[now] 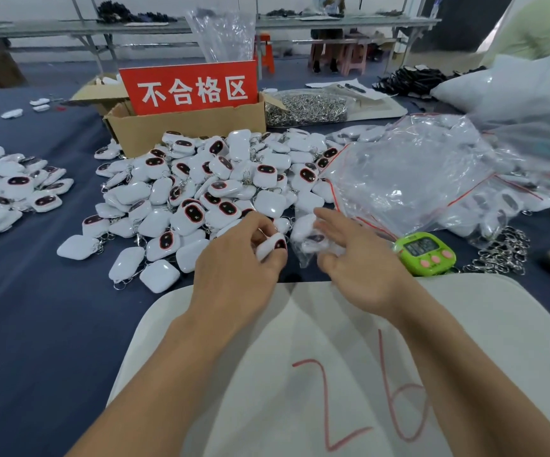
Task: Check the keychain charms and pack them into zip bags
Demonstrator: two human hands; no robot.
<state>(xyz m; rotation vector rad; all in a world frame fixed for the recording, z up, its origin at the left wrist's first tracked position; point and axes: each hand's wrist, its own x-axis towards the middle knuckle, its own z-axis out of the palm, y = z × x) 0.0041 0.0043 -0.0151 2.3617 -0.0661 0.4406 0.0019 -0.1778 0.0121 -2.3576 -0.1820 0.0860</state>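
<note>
Dark blue desk [36, 308] heaped with white keychain charms [201, 192], loose zip bags [415, 179] piled to the right. One charm [272, 247] pinched in the left grip [234, 268] — long axis slanting up and rightward, dark face toward the small zip bag [306, 239] just beside it. Against that bag, the right grip [362, 262] with fingers spread; pinching or merely touching, cannot tell. Likely next: a short slide rightward into the bag's mouth. Readable — red sign [189, 87] on the cardboard box [184, 130], "不合格区"; red "26" on the white cloth [300, 357] in front; green timer [427, 253] digits too blurred.
</note>
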